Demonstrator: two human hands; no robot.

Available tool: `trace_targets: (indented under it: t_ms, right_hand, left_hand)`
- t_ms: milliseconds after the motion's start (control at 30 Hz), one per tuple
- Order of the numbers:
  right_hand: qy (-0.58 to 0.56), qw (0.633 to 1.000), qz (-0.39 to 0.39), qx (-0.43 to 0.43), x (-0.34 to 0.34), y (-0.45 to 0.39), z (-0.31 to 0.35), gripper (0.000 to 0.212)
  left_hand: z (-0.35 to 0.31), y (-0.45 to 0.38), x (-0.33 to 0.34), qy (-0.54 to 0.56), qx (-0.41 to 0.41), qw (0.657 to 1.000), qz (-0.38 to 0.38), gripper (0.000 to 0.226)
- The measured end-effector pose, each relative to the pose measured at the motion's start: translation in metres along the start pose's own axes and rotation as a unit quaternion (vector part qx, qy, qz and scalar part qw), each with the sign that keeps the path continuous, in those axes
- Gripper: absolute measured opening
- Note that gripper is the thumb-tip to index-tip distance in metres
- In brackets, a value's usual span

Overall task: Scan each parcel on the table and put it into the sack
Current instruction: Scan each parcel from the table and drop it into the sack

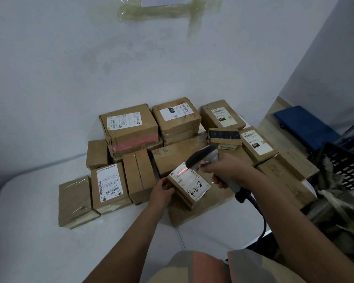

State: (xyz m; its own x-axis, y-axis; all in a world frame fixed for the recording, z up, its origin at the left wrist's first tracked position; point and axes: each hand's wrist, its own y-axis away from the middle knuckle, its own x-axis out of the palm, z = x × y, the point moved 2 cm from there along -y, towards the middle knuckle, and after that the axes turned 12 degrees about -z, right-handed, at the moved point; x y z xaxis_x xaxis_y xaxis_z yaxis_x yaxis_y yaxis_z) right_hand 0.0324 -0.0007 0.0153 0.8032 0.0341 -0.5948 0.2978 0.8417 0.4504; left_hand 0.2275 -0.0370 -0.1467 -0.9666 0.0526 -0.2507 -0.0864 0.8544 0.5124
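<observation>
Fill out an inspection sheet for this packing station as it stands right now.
Surface: white table, bare at front left.
Job's things: cardboard parcels crowd the table's back and middle, some stacked; held parcel tilted up, label handwritten "4-2-8"; scanner throws a red line across that label's top; the sack cannot be picked out for certain.
Clutter: crumpled plastic wrap at the right edge.
Grippers: left hand grips the held parcel's left side; right hand grips the scanner's handle.
Cables: black scanner cord drops from the handle off the table's front.
Surroundings: stained white wall; blue cart and black crate at right.
</observation>
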Motion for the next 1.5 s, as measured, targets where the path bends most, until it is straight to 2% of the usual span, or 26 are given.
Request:
trace_targets:
  t_ms: [367,567,667,700,800,833,1100,1267,1367,1433,1500]
  right_hand:
    - [-0.001,1.000,0.001,0.006,-0.001,0.003,0.002,0.029]
    - [-0.061,0.997,-0.035,0.017,-0.001,0.003,-0.006,0.024]
    - [-0.089,0.994,-0.054,0.030,-0.001,0.002,-0.015,0.023]
    - [-0.099,0.993,-0.057,0.038,-0.001,0.002,-0.018,0.022]
    - [-0.116,0.990,-0.059,0.059,-0.001,0.005,-0.029,0.022]
    - [-0.120,0.989,-0.062,0.066,0.000,0.007,-0.034,0.023]
    - [-0.165,0.974,-0.105,0.115,0.003,0.014,-0.092,0.029]
    - [-0.225,0.954,-0.140,0.143,-0.005,0.024,-0.121,0.028]
    - [-0.270,0.930,-0.182,0.170,-0.018,0.032,-0.146,0.025]
    - [-0.309,0.907,-0.209,0.195,-0.030,0.041,-0.170,0.023]
    - [-0.348,0.881,-0.233,0.219,-0.045,0.054,-0.199,0.021]
  left_hand:
    - [-0.001,0.001,0.001,-0.002,-0.004,1.000,0.003,0.054]
    - [-0.004,0.006,0.003,0.005,-0.021,0.999,-0.024,0.029]
    - [-0.003,0.005,0.007,0.022,-0.011,1.000,0.011,0.033]
    - [-0.003,0.004,0.009,0.009,0.006,1.000,0.025,0.040]
    - [0.007,-0.006,0.020,-0.033,0.026,0.998,0.038,0.101]
    - [0.013,-0.012,0.024,-0.038,0.028,0.998,0.040,0.109]
    - [-0.008,0.027,0.043,-0.012,0.099,0.993,0.055,0.073]
    - [-0.010,0.046,0.055,0.041,0.094,0.991,0.085,0.058]
    - [-0.017,0.059,0.073,0.086,0.075,0.987,0.110,0.059]
    - [-0.022,0.073,0.093,0.081,0.076,0.986,0.125,0.061]
    - [-0.024,0.086,0.118,0.053,0.092,0.984,0.144,0.053]
